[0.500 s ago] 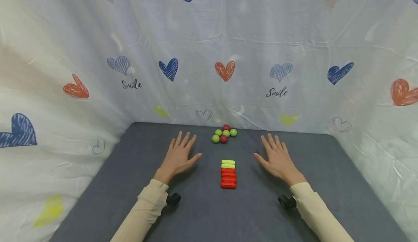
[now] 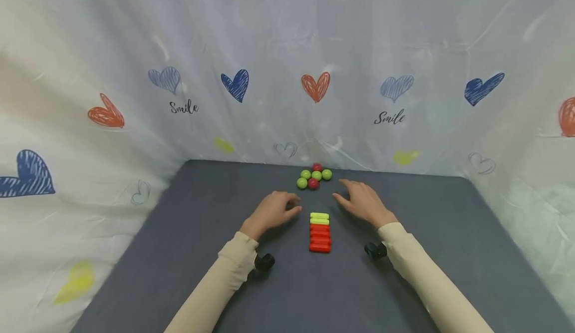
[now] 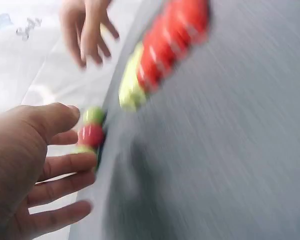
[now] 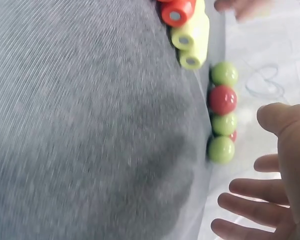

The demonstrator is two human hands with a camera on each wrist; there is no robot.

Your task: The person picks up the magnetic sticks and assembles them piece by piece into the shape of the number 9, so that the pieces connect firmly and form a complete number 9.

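Observation:
A row of short rods lies flat in the middle of the grey table: two yellow-green rods [image 2: 319, 218] at the far end, several red rods [image 2: 320, 240] nearer. Pale grey round ends show on some of them in the right wrist view. Beyond the row sits a cluster of balls, several green [image 2: 302, 183] and two red [image 2: 313, 183]. My left hand [image 2: 271, 210] hovers left of the row, fingers loosely bent, holding nothing. To the right of the row and the balls, my right hand [image 2: 365, 203] is also above the table, fingers spread and holding nothing.
A white curtain [image 2: 269, 123] printed with hearts and "Smile" stands behind the table [image 2: 287, 293] and along both sides. The balls lie close to the table's back edge. Each wrist carries a black device [image 2: 265, 261].
Both hands have moved inward toward the rods and balls from farther apart. The left fingers have gone from straight to loosely bent. Rods and balls keep their arrangement; the head view has shifted slightly.

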